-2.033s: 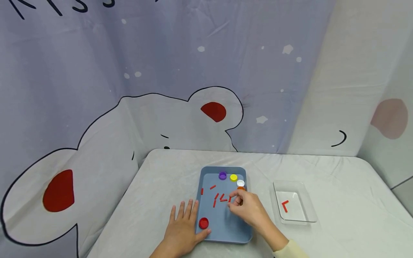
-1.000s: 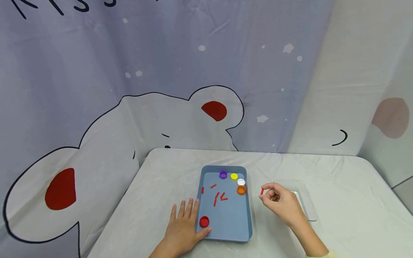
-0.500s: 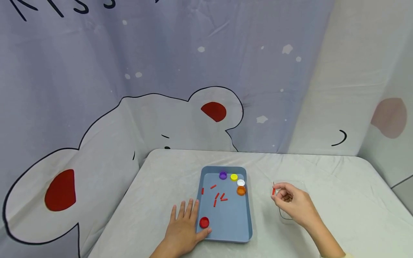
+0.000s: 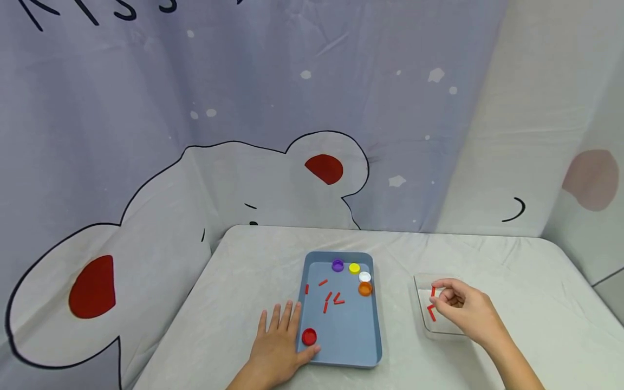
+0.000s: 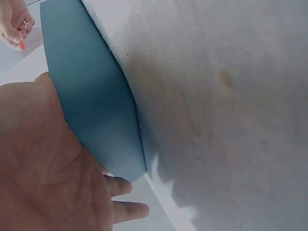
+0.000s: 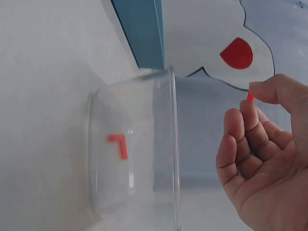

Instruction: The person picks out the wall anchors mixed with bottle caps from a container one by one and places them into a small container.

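Between thumb and index finger, my right hand (image 4: 465, 309) pinches a short red stick (image 4: 433, 291) over the clear plastic box (image 4: 425, 319). Inside that box two red sticks (image 6: 122, 147) lie with their ends together, forming a corner. My left hand (image 4: 276, 346) lies with straight, spread fingers at the near left edge of the blue-grey tray (image 4: 346, 346), its thumb over the rim. On the tray several red sticks (image 4: 325, 307) are scattered around the middle and upper left. A red cap (image 4: 309, 336) sits close to my left thumb.
Along the tray's far and right side stand a purple cap (image 4: 338, 265), a yellow cap (image 4: 354, 268), a white cap (image 4: 364, 277) and an orange cap (image 4: 365, 288). A white cloth (image 4: 253, 271) covers the table. A printed curtain (image 4: 244, 97) hangs behind it.
My right hand has picked a red stick up from the tray and carried it rightward to above the clear box. The left hand has stayed at the tray's edge.
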A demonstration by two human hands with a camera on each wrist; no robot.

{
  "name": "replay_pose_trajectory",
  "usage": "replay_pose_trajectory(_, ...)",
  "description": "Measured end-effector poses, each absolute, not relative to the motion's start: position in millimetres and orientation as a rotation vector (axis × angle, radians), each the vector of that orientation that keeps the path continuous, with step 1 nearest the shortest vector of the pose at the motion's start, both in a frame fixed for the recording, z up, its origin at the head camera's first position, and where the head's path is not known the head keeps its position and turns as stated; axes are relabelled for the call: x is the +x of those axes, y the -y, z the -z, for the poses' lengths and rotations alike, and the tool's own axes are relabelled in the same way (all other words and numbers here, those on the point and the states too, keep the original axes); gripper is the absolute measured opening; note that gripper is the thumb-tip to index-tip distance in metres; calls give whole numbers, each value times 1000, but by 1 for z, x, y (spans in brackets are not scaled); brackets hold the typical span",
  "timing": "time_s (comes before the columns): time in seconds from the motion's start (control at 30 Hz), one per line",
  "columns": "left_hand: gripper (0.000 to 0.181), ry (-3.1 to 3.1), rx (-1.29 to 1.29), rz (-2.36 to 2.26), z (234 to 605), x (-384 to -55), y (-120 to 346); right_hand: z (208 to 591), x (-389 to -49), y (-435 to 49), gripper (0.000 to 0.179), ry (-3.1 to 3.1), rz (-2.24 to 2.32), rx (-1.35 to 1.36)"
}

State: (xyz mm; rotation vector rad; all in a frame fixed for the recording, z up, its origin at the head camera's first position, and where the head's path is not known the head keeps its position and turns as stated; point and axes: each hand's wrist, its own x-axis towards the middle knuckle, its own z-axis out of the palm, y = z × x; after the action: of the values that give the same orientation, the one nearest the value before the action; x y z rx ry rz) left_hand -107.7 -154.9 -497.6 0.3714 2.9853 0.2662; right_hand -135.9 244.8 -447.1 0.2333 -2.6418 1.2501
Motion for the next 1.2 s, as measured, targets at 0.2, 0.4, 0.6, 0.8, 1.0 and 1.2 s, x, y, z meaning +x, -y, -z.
replay_pose_trajectory(0.2, 102, -2986, 366, -260, 496, -107, 154, 451, -135, -258, 23, 2646, -1232, 210)
replay_pose_trajectory(0.4, 102, -2991, 367, -263, 497, -107, 154, 454, -136, -270, 24, 2664, -1217, 197)
replay_pose_trajectory(0.6, 103, -2994, 367, -268, 498, -107, 155, 456, -137, -279, 27, 2680, -1234, 172)
replay_pose_trajectory(0.8, 103, -2995, 369, -268, 498, -107, 155, 459, -138, -284, 30, 2695, -1238, 153)
replay_pose_trajectory(1.0, 102, -2999, 368, -271, 498, -107, 154, 460, -139, -286, 34, 2706, -1203, 147)
replay_pose_trajectory(1.2, 102, -2994, 367, -274, 498, -107, 154, 460, -140, -282, 35, 2695, -1255, 157)
